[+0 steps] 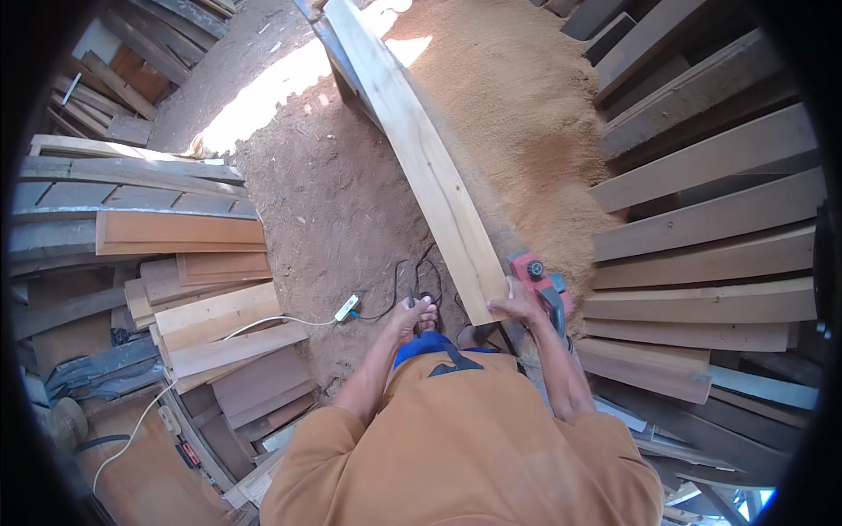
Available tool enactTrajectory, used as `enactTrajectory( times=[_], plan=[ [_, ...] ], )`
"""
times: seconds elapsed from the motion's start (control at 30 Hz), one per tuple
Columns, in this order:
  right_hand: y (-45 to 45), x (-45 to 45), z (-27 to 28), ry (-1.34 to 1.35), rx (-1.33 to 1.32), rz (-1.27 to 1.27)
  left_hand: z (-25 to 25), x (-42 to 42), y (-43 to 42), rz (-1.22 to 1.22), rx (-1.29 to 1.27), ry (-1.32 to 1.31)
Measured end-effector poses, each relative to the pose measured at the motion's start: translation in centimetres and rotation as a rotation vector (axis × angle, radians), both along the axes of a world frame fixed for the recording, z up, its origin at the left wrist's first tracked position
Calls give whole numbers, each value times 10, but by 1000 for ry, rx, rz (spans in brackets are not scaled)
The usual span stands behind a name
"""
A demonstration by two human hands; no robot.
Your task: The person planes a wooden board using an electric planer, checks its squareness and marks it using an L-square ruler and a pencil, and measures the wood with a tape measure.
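A long pale wooden plank with a dark grain line runs away from me, its near end by my waist. My right hand grips the near right corner of that plank, thumb over the top face. Just beyond this hand sits a red electric planer with a black knob, close against the plank's right side. My left hand is held left of the plank, apart from it, with curled fingers. A thin dark item shows at these fingers, but I cannot make it out.
Sawdust is heaped right of the plank. A white extension socket with a black cable lies on the dirt floor. Stacked boards line the right side; more boards are piled at left.
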State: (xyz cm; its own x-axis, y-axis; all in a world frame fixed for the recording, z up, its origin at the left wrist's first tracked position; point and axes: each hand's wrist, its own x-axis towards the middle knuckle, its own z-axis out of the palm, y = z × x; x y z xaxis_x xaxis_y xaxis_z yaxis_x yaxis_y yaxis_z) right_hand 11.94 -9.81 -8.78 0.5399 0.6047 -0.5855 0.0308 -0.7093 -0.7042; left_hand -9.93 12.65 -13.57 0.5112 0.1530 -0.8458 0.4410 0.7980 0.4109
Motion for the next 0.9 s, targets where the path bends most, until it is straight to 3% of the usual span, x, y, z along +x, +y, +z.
enactTrajectory(
  times=[0.1, 0.13, 0.23, 0.37, 0.47, 0.57, 0.63, 0.67, 0.9],
  plan=[
    [8, -21, -4, 549, 317, -182, 6, -9, -6, 48, -111, -177],
    [14, -31, -12, 494, 290, -166, 1, -11, -4, 47, -217, -315],
    [33, -61, -21, 692, 322, -340, 15, -12, -13, -7, -152, -467],
    [48, -82, -49, 967, 335, -451, 5, -32, -11, -17, 118, -282],
    [59, -103, -51, 978, 389, -558, 23, -31, -9, -68, 283, -226],
    [55, -107, -84, 955, 291, -507, 20, -38, -6, -172, 369, -10],
    [58, -111, -85, 826, 256, -531, -11, -48, -10, -83, 304, -88],
    [56, -111, -100, 767, 188, -525, -19, -47, -10, -109, 387, -79],
    [61, -116, -112, 789, 161, -550, -17, -48, -2, -170, 398, -33]
  ],
)
